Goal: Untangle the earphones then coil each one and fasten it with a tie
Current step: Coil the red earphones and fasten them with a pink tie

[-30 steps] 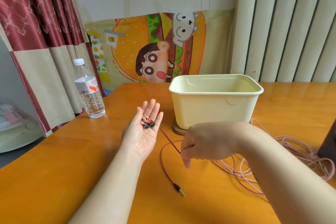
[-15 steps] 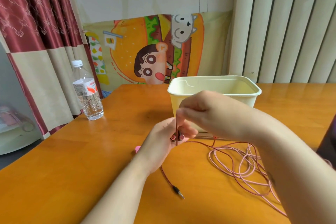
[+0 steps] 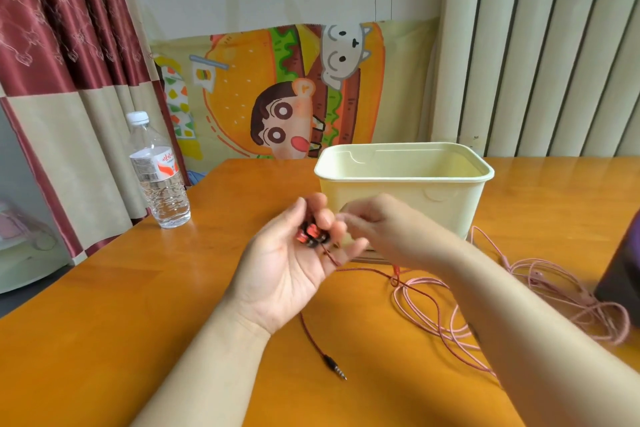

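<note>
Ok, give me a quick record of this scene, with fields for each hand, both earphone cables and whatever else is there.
left hand: palm up, fingers curled round the red earbuds
right hand: beside the left fingers, blurred, grip unclear
red cable: trails from left hand to jack plug on the table
pink cable: loose tangle on the table, right side
other: cream tub, water bottle

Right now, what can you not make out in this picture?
Head view:
Right hand: motion-blurred; grip on the red cord unclear.
Earbuds: partly covered by left hand fingers.
Bin: floor hidden by its front wall.
Dark box: cut off by the right edge.
Pink cord: partly behind the right forearm.
</note>
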Demonstrator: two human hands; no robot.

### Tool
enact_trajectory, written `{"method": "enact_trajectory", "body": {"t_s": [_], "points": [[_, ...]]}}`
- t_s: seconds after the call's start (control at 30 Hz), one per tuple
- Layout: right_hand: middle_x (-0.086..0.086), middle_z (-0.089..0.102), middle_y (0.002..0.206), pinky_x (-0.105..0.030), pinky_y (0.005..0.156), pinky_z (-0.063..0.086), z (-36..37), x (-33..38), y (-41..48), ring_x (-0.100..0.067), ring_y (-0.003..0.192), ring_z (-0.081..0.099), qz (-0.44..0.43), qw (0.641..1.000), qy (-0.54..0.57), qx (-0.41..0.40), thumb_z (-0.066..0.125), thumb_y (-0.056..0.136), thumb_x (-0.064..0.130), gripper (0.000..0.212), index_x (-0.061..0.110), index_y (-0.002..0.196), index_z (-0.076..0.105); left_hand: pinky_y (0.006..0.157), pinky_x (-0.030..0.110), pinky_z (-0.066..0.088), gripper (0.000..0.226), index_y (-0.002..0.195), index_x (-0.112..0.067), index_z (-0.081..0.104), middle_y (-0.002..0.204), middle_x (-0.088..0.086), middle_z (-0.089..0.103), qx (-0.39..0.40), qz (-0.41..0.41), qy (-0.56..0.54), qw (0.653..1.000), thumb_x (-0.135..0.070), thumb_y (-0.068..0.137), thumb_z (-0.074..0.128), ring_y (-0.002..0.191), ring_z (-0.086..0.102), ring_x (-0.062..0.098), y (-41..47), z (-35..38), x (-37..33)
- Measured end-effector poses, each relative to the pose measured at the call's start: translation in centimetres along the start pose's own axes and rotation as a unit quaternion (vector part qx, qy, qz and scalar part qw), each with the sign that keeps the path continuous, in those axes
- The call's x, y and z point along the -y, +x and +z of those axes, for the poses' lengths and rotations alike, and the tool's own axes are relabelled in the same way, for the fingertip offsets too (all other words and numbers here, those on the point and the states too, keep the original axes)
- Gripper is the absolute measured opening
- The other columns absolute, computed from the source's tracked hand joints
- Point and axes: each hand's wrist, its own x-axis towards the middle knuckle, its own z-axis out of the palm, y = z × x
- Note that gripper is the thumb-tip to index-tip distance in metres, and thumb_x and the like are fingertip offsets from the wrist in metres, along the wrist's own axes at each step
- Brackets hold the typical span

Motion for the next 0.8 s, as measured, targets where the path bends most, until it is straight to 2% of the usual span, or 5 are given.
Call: {"method": "enact_trajectory", "body": {"t_s": [0.13, 0.3, 0.43, 0.6, 0.8], "points": [[0.009, 0.051, 0.062, -0.012, 0.053, 0.036, 1.6, 1.0, -0.2, -0.001, 0.054, 0.046, 0.035, 0.988, -0.047, 0.145, 0.043, 0.099, 0.025, 0.026, 0.026, 0.086, 0.066, 0.078, 0.045, 0.058, 0.027, 0.092, -0.014, 0.062, 0.08, 0.001, 0.071, -0.079, 0.079, -0.006, 0.994, -0.022, 0.097, 0.037, 0.08, 0.071, 0.015, 0.9, -1.5, -0.5], [0.009, 0.055, 0.068, -0.021, 0.063, 0.04, 1.0, 2.6, -1.1, -0.004, 0.06, 0.049, 0.048, 0.966, -0.123, 0.221, 0.04, 0.1, 0.025, 0.027, 0.018, 0.103, 0.066, 0.089, 0.042, 0.05, 0.031, 0.101, -0.011, 0.06, 0.09, 0.005, 0.073, -0.101, 0.107, 0.177, 0.973, -0.019, 0.101, 0.031, 0.093, 0.069, 0.018, 1.1, -2.3, 0.1], [0.013, 0.052, 0.066, -0.021, 0.057, 0.036, -0.3, 3.5, -1.9, -0.004, 0.055, 0.044, 0.025, 0.969, -0.184, 0.166, 0.044, 0.099, 0.027, 0.028, 0.023, 0.072, 0.05, 0.076, 0.028, 0.053, 0.033, 0.101, -0.006, 0.062, 0.086, 0.005, 0.072, -0.084, 0.085, 0.323, 0.939, -0.022, 0.101, 0.033, 0.085, 0.063, 0.019, 0.8, -2.2, 0.9], [0.007, 0.069, 0.07, -0.014, 0.051, 0.033, -1.0, 3.1, -2.1, -0.002, 0.053, 0.05, 0.043, 0.968, -0.204, 0.137, 0.049, 0.096, 0.029, 0.027, 0.016, 0.081, 0.067, 0.087, 0.059, 0.044, 0.047, 0.111, 0.004, 0.058, 0.1, 0.031, 0.063, -0.011, 0.046, 0.381, 0.924, -0.036, 0.096, 0.037, 0.091, 0.057, 0.054, 0.4, -2.2, 1.0], [0.004, 0.073, 0.074, -0.022, 0.063, 0.052, -1.6, 3.1, -2.1, -0.01, 0.068, 0.065, 0.028, 0.982, -0.172, 0.071, 0.063, 0.087, 0.028, 0.015, 0.02, 0.086, 0.075, 0.095, 0.041, 0.043, 0.044, 0.099, -0.013, 0.069, 0.091, 0.009, 0.07, 0.017, -0.007, 0.428, 0.904, -0.037, 0.095, 0.033, 0.092, 0.064, 0.02, 0.2, -2.0, 1.2]]}}
